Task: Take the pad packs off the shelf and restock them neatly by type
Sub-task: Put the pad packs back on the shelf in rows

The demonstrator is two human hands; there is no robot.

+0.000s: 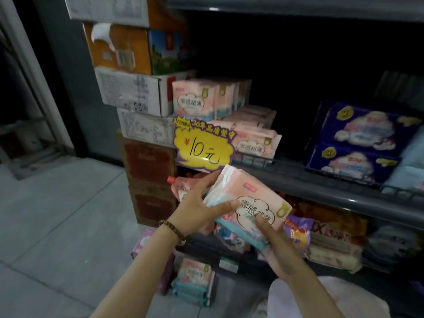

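A pink pad pack [250,203] with a teal bottom edge is held in front of the shelf rail [321,180], tilted. My left hand [197,207] grips its left end, thumb across the face. My right hand [277,246] holds its lower right corner from below, thumb on the front. More pink packs [206,99] of the same kind stand and lie at the shelf's left end. Dark blue packs [358,138] are stacked at the shelf's right. A pile of pink and teal packs [195,281] sits on the floor below.
A yellow price sign [204,145] hangs on the shelf's front left. Stacked cardboard boxes [137,92] rise left of the shelf. Mixed colourful packs [321,235] fill the lower shelf. The dark middle of the shelf between pink and blue packs holds nothing visible. Grey floor [57,214] lies to the left.
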